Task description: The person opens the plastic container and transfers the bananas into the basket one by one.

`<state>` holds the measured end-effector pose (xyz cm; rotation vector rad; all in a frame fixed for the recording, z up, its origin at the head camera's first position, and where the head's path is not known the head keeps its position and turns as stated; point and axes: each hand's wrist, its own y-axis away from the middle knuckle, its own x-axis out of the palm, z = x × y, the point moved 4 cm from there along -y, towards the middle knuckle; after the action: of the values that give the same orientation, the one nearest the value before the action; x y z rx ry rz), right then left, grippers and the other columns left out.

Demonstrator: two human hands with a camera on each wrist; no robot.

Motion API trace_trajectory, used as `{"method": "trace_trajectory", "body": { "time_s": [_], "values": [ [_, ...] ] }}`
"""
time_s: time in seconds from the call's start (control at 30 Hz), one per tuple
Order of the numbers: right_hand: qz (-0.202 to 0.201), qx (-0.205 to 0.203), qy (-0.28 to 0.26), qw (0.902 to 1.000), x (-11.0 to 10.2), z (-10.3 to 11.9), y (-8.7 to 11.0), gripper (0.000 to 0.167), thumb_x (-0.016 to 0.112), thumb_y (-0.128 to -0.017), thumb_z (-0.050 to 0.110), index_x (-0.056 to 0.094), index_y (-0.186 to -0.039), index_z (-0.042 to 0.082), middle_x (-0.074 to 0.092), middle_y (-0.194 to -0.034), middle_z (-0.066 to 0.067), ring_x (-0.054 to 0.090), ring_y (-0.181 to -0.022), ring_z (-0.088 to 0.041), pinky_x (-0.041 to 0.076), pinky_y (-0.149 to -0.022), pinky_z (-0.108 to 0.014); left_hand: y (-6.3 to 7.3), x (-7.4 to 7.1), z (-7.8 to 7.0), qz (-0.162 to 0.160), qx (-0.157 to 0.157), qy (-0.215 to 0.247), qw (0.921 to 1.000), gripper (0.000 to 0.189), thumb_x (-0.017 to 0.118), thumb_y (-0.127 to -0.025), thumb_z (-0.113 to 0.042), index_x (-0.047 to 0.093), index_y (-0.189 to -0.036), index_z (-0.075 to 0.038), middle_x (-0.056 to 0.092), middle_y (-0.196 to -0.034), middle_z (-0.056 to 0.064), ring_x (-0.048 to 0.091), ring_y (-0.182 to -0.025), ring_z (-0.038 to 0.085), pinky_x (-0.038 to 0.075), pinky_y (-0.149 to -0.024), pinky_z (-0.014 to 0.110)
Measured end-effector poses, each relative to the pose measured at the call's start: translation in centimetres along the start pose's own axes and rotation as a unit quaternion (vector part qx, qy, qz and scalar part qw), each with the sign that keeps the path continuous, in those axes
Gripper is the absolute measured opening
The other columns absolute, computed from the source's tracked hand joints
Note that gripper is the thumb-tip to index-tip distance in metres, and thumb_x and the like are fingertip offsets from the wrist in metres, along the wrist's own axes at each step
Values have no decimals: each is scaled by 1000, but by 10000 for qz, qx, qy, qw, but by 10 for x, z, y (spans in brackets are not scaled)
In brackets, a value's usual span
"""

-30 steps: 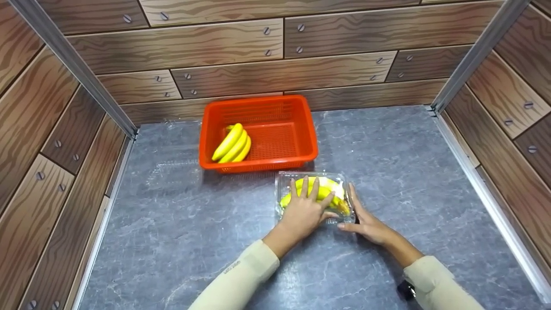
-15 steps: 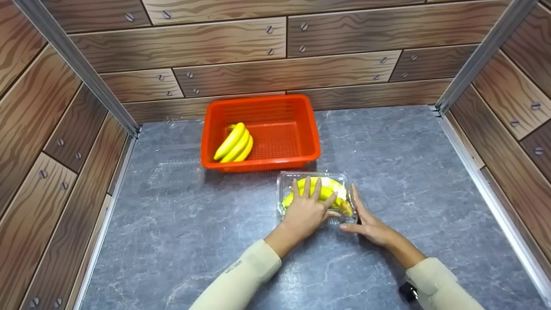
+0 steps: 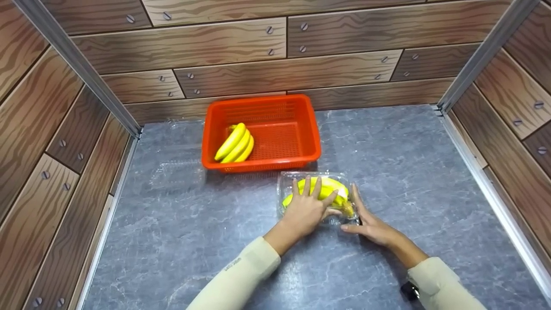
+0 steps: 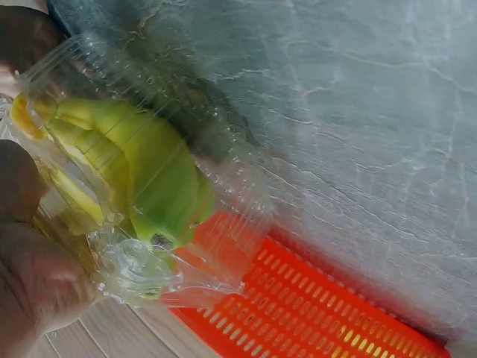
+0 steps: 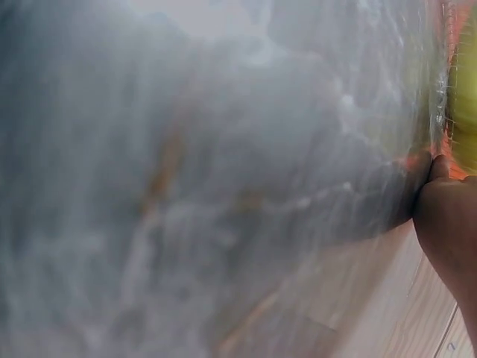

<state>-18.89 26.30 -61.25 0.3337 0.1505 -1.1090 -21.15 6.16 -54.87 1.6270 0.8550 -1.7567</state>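
A clear plastic clamshell box [image 3: 285, 185] holds a bunch of yellow bananas [image 3: 329, 184] on the grey tabletop. My left hand [image 3: 304, 212] rests across the top of the box, fingers spread and straight. At the box's right side is my right hand [image 3: 373, 227], its straight fingers along that side and the thumb near the front corner. In the left wrist view the box [image 4: 231, 186] shows its ribbed clear wall, with greenish banana tips [image 4: 160, 216] behind it. The right wrist view catches only part of the right hand [image 5: 447, 224] beside the box.
Behind the box stands an orange-red slotted plastic basket [image 3: 262, 164], with another banana bunch [image 3: 234, 146] at its left end. Left of the basket lies a transparent plastic piece [image 3: 178, 165]. Wood-patterned walls [image 3: 232, 77] enclose the table at the back and sides.
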Motion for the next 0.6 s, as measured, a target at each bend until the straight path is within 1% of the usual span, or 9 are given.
{"method": "trace_trajectory", "body": {
  "time_s": [0.2,0.3,0.43,0.53,0.6],
  "values": [
    [-37,-65,-35,10000,-1,-1,1,124,76,-97,23,-25,-168,25,-33,-175,-12,-26,-162,-48,-15,-122,-80,2,1,-1,-49,-29,-16,10000,69,27,-103,-74,41,-163,-43,39,-171,19,40,-157,49,38,-121,74],
    [-70,-95,-8,9999,-2,-2,3,124,76,-96,24,-24,-169,24,-30,-176,-14,-24,-163,-48,-14,-123,-80,1,1,-2,-116,-13,0,9999,70,26,-103,-76,42,-163,-43,41,-170,19,42,-156,48,39,-120,74],
    [-182,-116,25,9998,-3,-2,2,123,77,-96,25,-22,-170,26,-27,-177,-15,-21,-164,-50,-11,-123,-81,1,0,-1,-185,-14,64,9998,72,27,-102,-78,43,-162,-43,43,-169,19,44,-155,48,39,-120,73],
    [-260,-133,-25,9996,-3,-3,2,121,76,-96,25,-19,-170,31,-24,-178,-14,-17,-164,-51,-9,-123,-81,0,-3,1,-135,-38,212,9997,72,30,-102,-78,43,-163,-41,42,-169,20,42,-155,49,38,-120,74],
    [-290,-205,-111,9993,-3,-3,2,119,75,-96,24,-18,-170,30,-22,-178,-15,-14,-165,-52,-7,-124,-80,0,-6,1,-76,-71,331,9994,73,32,-101,-78,42,-163,-41,42,-170,20,41,-156,49,37,-121,75]
  ]
}}
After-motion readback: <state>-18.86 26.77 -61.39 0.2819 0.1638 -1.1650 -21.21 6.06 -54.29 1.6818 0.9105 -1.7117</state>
